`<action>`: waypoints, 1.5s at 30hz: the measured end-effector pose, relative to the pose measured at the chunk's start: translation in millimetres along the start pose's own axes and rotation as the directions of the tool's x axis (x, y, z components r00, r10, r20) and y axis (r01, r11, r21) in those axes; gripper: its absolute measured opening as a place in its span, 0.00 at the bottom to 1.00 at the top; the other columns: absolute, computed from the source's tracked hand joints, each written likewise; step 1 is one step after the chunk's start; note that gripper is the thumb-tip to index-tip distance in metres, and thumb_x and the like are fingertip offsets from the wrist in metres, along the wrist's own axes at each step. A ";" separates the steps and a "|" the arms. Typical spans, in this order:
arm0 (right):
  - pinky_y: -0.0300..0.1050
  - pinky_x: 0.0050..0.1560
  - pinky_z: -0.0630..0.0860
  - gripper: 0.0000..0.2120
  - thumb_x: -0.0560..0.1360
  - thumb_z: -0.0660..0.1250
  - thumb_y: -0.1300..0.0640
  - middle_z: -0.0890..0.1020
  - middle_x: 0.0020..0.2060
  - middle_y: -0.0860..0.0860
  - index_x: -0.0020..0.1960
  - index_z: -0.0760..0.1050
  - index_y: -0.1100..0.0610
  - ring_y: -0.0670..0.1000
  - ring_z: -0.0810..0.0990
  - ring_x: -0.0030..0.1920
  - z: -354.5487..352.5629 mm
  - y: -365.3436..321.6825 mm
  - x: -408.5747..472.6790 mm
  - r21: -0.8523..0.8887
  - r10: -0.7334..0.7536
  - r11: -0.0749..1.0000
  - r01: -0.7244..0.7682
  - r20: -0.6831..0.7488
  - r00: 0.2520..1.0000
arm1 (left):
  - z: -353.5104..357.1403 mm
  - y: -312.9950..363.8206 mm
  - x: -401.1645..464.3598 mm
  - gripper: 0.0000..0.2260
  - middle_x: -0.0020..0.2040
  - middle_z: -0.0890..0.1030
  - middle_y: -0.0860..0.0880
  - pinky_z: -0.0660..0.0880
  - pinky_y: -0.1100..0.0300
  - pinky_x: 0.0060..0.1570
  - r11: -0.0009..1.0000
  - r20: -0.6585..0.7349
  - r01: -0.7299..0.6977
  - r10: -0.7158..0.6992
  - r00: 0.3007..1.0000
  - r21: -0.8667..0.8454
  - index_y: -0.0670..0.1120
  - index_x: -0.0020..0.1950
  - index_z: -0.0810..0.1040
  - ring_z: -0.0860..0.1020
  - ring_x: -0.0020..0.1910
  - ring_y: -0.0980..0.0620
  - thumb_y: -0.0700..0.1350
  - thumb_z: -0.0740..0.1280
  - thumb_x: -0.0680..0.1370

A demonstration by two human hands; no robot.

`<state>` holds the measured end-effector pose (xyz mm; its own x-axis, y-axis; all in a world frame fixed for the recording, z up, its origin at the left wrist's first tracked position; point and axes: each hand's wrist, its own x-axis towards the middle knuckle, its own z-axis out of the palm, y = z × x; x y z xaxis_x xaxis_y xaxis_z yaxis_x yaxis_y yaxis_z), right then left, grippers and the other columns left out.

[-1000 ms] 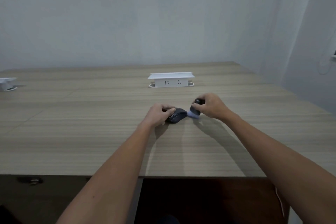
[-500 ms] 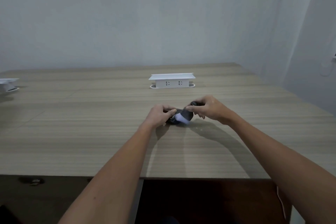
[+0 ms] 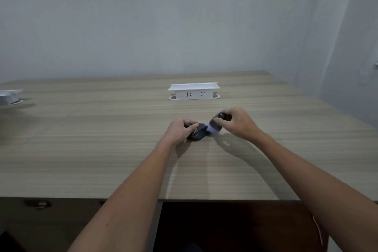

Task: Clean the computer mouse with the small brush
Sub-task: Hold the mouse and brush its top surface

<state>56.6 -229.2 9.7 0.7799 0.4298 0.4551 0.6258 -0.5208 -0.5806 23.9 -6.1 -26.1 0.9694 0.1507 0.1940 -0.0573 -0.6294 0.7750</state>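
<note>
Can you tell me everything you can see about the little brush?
The small brush has a dark, stubby handle with a rounded top and pale, whitish bristles at the bottom. It tilts, bristles down and toward the left, pressing on the right side of the dark computer mouse. The right hand pinches its handle from above. It looks like plastic, but it is blurry.

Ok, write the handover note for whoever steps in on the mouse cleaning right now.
Left hand: clamped on the left side of the computer mouse, pinning it flat on the table.
Right hand: shut on the small brush, dark handle up, pale bristles against the mouse's right front edge.
Done: brush is in contact and working on that side.
Left: how much is already brushed cannot be told; cover the top, buttons and the side under the left hand, then set both down.
</note>
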 end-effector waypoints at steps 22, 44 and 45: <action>0.38 0.36 0.72 0.06 0.74 0.70 0.58 0.85 0.32 0.49 0.44 0.86 0.58 0.42 0.78 0.32 10.5 -11.6 -10.8 -0.004 -0.058 0.998 0.059 0.056 0.997 | -0.6 3.2 -4.4 0.11 0.49 0.87 0.48 0.78 0.55 0.38 1.000 -0.019 0.016 -0.017 1.000 -0.024 0.48 0.58 0.85 0.80 0.39 0.48 0.48 0.69 0.79; 0.39 0.33 0.70 0.10 0.73 0.68 0.58 0.80 0.27 0.52 0.35 0.79 0.62 0.53 0.77 0.31 19.0 -5.1 -5.4 -0.080 -0.006 0.997 -0.003 -0.117 0.993 | 0.6 7.4 -6.8 0.10 0.49 0.86 0.45 0.71 0.64 0.27 0.999 -0.036 0.040 -0.041 0.999 -0.027 0.47 0.57 0.85 0.74 0.28 0.55 0.48 0.69 0.79; 0.36 0.31 0.67 0.11 0.73 0.68 0.59 0.76 0.25 0.50 0.33 0.76 0.61 0.50 0.73 0.29 18.8 -6.6 -5.9 -0.070 0.002 0.997 -0.010 -0.110 0.994 | -0.1 8.3 -6.9 0.10 0.50 0.86 0.46 0.72 0.65 0.27 0.999 -0.037 0.047 -0.048 0.998 -0.025 0.48 0.58 0.85 0.76 0.29 0.54 0.48 0.69 0.79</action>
<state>47.6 -214.4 -1.9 0.7780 0.3444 0.5255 0.6172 -0.5757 -0.5363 16.7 -12.3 -20.9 0.9615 0.2088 0.1786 -0.0173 -0.6027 0.7978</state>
